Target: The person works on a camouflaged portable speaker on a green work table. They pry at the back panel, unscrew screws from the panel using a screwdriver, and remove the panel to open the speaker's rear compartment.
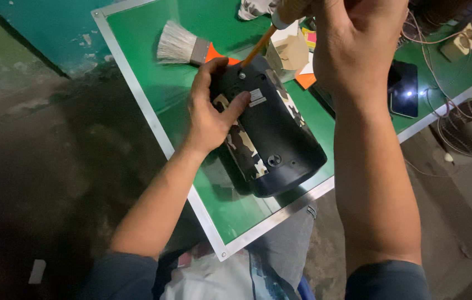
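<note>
Head view: our left hand [212,111] clasps the black camouflage-trimmed speaker [269,130] on the green table [152,83], beside its small white rectangular label [256,98]; our right hand [358,41] grips a screwdriver [264,41], tip at the speaker's top.

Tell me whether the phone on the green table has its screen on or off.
On: the phone lies flat on the table, a bright spot glowing on its dark screen.
</note>
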